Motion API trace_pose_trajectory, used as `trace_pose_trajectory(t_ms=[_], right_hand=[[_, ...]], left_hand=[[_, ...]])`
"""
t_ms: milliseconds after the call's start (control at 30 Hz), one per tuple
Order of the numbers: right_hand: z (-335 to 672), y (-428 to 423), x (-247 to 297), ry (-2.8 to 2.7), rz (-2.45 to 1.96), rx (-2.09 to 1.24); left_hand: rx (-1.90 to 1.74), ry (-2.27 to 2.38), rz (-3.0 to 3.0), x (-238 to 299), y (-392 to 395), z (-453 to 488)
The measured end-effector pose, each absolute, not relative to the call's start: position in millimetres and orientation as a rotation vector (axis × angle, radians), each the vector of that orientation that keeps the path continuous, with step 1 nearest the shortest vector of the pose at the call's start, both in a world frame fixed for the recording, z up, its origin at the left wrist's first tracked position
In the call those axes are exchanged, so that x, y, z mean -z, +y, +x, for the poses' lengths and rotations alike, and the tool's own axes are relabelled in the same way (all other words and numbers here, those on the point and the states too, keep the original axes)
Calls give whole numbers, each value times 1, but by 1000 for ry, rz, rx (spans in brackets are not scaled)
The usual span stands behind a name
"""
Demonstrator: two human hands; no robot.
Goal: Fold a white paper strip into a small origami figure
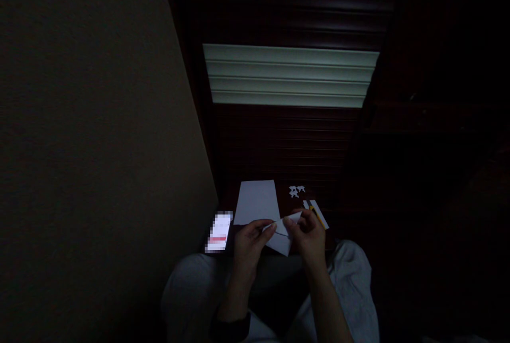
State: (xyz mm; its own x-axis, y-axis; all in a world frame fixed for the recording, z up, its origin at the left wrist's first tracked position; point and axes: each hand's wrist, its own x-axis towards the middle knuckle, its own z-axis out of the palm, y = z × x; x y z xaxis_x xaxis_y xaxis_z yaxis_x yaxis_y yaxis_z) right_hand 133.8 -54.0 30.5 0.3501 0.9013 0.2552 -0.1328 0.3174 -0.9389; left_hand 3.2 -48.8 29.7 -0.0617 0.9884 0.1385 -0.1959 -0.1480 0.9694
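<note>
A small folded piece of white paper [283, 237] is held between both hands just above my lap. My left hand [252, 242] pinches its left edge with fingers closed. My right hand [308, 234] grips the right side, fingers curled over the top corner. The scene is very dim, so the paper's folds are hard to read.
A flat white sheet [257, 201] lies on the dark floor just beyond the hands. Small white paper scraps [296, 190] sit to its right, near a yellow-handled tool [314, 213] on another paper. A lit phone [219, 232] lies at the left. A wall [91, 136] stands at left.
</note>
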Motion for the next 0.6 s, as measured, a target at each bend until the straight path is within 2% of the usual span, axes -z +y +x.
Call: trace_pose_trajectory(t_ms=[300,600], right_hand=[[120,-58,-33,-933,-1119,-660],[113,-61,-38,-913,-1200,-484]], left_hand=[[-1473,1130,1229,-26,-48,4],[-1404,1052,1257,-24,-47,1]])
